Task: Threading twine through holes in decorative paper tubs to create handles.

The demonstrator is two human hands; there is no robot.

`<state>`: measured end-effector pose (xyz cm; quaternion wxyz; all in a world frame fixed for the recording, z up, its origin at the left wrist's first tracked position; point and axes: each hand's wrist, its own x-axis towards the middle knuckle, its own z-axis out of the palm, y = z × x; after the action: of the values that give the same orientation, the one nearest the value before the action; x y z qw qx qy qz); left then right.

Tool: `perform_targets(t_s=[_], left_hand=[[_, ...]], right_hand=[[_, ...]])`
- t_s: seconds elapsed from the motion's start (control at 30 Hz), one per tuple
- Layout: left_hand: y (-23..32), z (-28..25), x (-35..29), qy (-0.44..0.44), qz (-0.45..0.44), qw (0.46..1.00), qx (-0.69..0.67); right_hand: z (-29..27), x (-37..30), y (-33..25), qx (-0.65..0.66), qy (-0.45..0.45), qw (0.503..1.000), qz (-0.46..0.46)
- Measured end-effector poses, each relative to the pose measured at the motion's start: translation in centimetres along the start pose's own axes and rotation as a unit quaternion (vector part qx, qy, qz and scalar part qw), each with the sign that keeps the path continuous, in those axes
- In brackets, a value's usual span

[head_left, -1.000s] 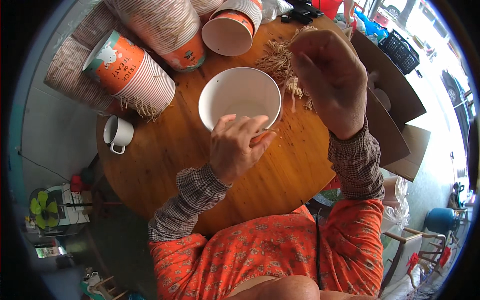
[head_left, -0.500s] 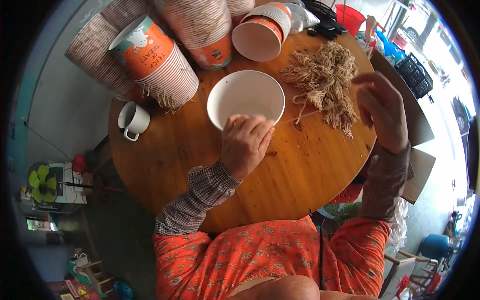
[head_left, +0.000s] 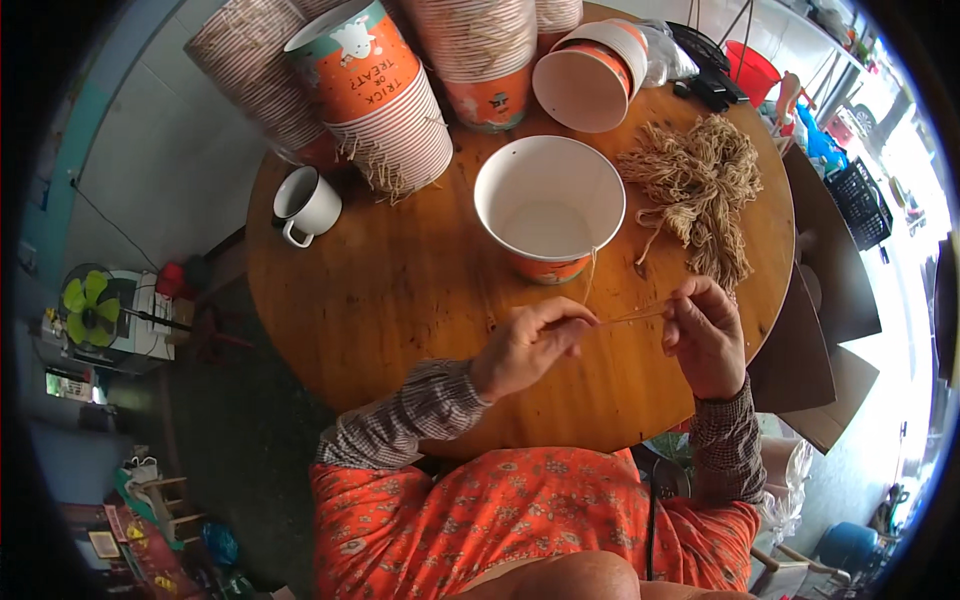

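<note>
A white-lined paper bucket point(head_left: 548, 268) with an orange outside stands upright on the round wooden table, open end up. From its near right rim hangs a thin tan string point(head_left: 640, 315), stretched between my two hands in front of the bucket. My left hand point(head_left: 530, 347) pinches the string between thumb and fingers. On the right, my right hand point(head_left: 708, 338) pinches the other part of it with the fingertips. Beyond my right hand lies a loose heap of tan strings point(head_left: 705, 180).
Tall stacks of nested paper buckets point(head_left: 405, 125) crowd the far left, several with tan strings hanging out. Two more buckets point(head_left: 585, 90) lie tipped at the back. A white enamel mug point(head_left: 318, 212) stands at left. Open cardboard point(head_left: 800, 340) borders the table's right edge.
My left hand has left the bucket's rim and come toward me. My right hand has come down and inward. A string now runs from the rim to both hands. The view has shifted.
</note>
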<state>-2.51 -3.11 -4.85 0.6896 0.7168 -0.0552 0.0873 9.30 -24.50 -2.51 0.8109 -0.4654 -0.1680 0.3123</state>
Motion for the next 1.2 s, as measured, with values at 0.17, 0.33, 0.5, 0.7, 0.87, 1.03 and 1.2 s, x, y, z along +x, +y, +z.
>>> perform_targets(t_s=[0.17, 0.33, 0.5, 0.7, 0.87, 1.03, 1.2], left_hand=[[0.5, -2.1, -1.4, 0.061, -0.007, 0.996, 0.065], [-0.4, -3.3, -2.0, 0.066, 0.089, 0.979, 0.170], [-0.6, -2.9, -1.1, 0.004, 0.210, 0.921, 0.329], [0.5, -4.0, -0.5, 0.029, 0.199, 0.945, 0.257], [1.1, -7.4, 0.2, 0.099, 0.196, 0.930, 0.294], [-0.2, -14.4, 4.2, 0.155, 0.276, 0.797, 0.515], [-0.5, -17.0, 7.8, 0.076, 0.317, 0.742, 0.586]], right_hand=[[-1.0, -0.4, 3.6, 0.032, 0.050, 0.998, 0.038], [-1.3, -1.0, 4.8, -0.084, 0.116, 0.990, -0.003], [3.1, -1.6, 4.8, -0.248, -0.019, 0.969, -0.005], [6.2, 1.2, 8.4, -0.196, -0.065, 0.978, 0.040], [7.2, 2.3, 7.3, -0.357, -0.033, 0.934, 0.005], [6.7, 2.1, 5.6, -0.300, 0.051, 0.952, -0.029], [4.9, 1.5, 5.1, -0.253, 0.114, 0.958, -0.069]])
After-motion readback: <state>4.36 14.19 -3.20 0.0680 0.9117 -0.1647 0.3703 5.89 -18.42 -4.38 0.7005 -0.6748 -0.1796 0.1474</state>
